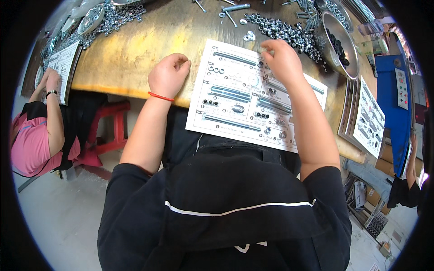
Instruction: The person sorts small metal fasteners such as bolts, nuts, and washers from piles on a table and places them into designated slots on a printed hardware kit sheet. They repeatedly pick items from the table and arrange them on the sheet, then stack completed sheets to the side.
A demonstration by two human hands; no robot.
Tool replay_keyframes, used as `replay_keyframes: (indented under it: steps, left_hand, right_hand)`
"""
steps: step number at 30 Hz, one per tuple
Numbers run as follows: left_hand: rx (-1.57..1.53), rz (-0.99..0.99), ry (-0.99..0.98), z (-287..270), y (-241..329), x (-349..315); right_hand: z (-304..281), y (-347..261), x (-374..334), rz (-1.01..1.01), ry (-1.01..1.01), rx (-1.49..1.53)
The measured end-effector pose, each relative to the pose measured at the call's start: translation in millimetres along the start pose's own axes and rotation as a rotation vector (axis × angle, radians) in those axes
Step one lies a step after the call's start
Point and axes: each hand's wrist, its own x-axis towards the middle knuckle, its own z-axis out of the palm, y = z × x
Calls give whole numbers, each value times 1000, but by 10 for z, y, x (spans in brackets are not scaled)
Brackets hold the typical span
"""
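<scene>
A white printed card (194, 118) lies at the table's front edge, over my lap. Bolts, nuts and washers show in its boxed sections; whether each is real or a picture I cannot tell. Left of the card, my left hand (168, 77) rests near the wooden surface, its fingers curled in and a red band round the wrist. Any item inside that hand is hidden. My right hand (284, 62) is over the card's upper right part, thumb and forefinger bent toward each other. What lies between those fingertips, if anything, is too small to make out.
Loose nuts (282, 32) are heaped beyond the card. A metal bowl (355, 67) of black parts stands right of them. Stacked cards (368, 122) lean at the table's right end. On the left, a co-worker's hands (50, 81) touch another card, near a red stool (118, 128).
</scene>
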Motion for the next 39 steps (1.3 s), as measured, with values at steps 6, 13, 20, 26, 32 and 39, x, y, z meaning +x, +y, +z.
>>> replay_keyframes:
  steps: [6, 13, 20, 26, 32, 39]
  left_hand:
    - [20, -47, 39, 15, 43, -28]
    - [-8, -36, 56, 15, 69, -25]
    - [-29, 9, 91, 68, -4, -26]
    - [7, -18, 85, 65, 53, -25]
    - [2, -8, 98, 112, -31, -6]
    - [35, -1, 118, 147, -41, -6]
  right_hand:
    - [315, 14, 546, -3, 23, -38]
    - [172, 60, 609, 90, -63, 65]
    - [-549, 487, -341, 333, 212, 259]
    - [-593, 991, -1174, 709, 264, 353]
    - [-558, 1089, -1300, 814, 250, -3]
    - [-646, 1005, -1283, 721, 46, -29]
